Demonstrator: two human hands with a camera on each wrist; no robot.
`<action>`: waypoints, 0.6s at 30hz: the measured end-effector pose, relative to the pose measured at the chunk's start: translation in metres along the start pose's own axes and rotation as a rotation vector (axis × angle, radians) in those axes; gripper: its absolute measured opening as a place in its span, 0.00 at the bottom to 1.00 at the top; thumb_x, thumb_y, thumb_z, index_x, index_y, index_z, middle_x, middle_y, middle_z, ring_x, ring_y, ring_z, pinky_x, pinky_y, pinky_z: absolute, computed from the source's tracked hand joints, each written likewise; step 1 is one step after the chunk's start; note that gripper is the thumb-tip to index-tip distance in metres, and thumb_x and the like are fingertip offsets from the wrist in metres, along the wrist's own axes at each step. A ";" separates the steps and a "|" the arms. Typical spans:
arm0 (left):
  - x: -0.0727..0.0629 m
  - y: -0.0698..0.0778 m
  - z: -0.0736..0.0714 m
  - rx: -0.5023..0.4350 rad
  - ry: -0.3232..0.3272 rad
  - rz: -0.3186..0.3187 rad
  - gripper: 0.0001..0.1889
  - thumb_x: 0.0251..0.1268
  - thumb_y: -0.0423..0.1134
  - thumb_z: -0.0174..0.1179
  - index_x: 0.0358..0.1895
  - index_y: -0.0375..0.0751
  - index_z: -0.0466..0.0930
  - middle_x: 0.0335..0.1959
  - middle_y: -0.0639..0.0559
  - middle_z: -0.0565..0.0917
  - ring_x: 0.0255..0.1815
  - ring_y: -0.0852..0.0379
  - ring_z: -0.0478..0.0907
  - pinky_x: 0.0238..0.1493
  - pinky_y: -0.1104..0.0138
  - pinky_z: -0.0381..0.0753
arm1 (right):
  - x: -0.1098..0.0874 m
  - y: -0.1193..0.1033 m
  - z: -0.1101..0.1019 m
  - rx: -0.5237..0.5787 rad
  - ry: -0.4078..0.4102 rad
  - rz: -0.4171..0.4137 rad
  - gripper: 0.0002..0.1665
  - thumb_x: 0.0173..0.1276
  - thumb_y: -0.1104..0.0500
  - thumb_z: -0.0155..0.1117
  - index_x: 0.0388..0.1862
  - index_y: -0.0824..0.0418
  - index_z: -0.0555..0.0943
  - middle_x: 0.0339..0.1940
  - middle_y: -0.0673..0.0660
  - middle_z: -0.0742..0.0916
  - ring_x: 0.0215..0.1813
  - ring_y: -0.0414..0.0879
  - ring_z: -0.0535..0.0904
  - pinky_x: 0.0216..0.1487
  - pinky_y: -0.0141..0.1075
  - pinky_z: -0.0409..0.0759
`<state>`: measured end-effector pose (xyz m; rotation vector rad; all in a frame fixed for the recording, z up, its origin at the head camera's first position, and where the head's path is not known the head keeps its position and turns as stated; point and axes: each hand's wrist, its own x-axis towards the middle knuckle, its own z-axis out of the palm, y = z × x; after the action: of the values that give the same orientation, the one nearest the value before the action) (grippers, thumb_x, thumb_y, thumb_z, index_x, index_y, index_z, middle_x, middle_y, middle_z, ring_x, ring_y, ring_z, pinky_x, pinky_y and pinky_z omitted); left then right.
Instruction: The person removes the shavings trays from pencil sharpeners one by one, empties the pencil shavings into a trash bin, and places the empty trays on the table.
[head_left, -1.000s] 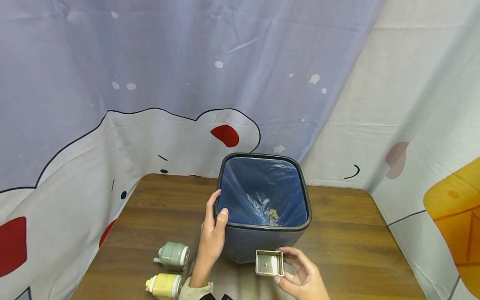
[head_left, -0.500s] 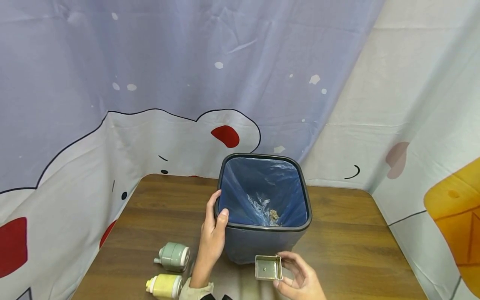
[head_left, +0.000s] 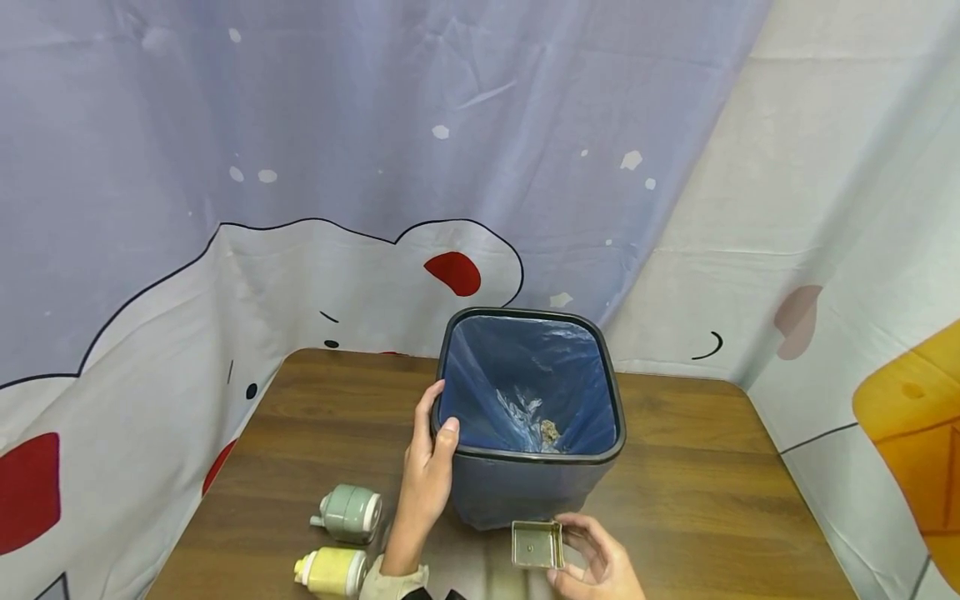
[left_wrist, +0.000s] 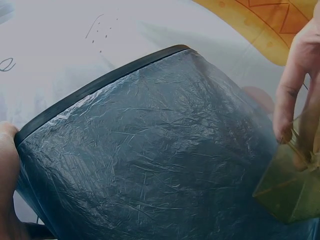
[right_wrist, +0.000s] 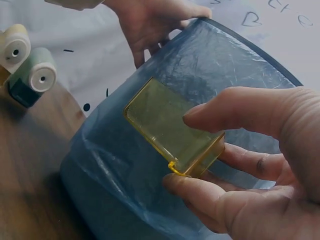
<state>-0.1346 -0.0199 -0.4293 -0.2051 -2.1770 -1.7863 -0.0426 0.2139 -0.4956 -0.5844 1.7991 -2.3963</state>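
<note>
A trash bin (head_left: 532, 487) with a black rim and a blue plastic liner stands on the table. My left hand (head_left: 426, 475) grips its left rim; in the left wrist view only part of that hand (left_wrist: 6, 185) shows at the edge. My right hand (head_left: 596, 562) pinches a small see-through yellow box (head_left: 537, 545), like a sharpener's shavings tray, between thumb and fingers, just in front of the bin. In the right wrist view this box (right_wrist: 170, 127) looks bare inside. A small clump of light brown shavings (head_left: 549, 432) lies in the liner.
A green pencil sharpener (head_left: 349, 513) and a yellow one (head_left: 332, 572) lie on their sides on the wooden table (head_left: 330, 417), left of my left forearm. A patterned curtain (head_left: 360, 292) hangs behind the table and along its sides.
My right hand has lowered slightly toward me with the yellow box, a little farther from the bin's rim. The left hand keeps its grip, and the bin stays put.
</note>
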 end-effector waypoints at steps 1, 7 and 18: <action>0.000 0.000 0.000 0.000 0.000 0.001 0.25 0.69 0.47 0.46 0.67 0.68 0.55 0.64 0.52 0.68 0.56 0.50 0.70 0.54 0.46 0.66 | -0.001 0.001 0.000 0.003 -0.001 -0.004 0.33 0.50 0.79 0.60 0.55 0.81 0.60 0.55 0.53 0.76 0.56 0.43 0.73 0.49 0.41 0.76; 0.001 -0.001 0.000 0.006 0.004 0.009 0.25 0.69 0.47 0.46 0.67 0.68 0.55 0.63 0.53 0.69 0.56 0.51 0.70 0.54 0.47 0.66 | -0.002 0.008 -0.002 -0.015 0.023 0.015 0.32 0.50 0.79 0.59 0.55 0.80 0.61 0.54 0.52 0.76 0.55 0.41 0.74 0.48 0.40 0.76; 0.000 0.001 0.000 -0.002 -0.005 0.003 0.24 0.69 0.45 0.46 0.67 0.66 0.56 0.61 0.48 0.71 0.52 0.52 0.70 0.53 0.49 0.66 | -0.006 0.017 -0.004 -0.078 0.084 0.146 0.36 0.51 0.77 0.61 0.56 0.84 0.56 0.52 0.49 0.78 0.54 0.39 0.74 0.49 0.40 0.75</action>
<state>-0.1347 -0.0198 -0.4282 -0.2132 -2.1769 -1.7884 -0.0412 0.2140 -0.5135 -0.3503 1.9048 -2.2956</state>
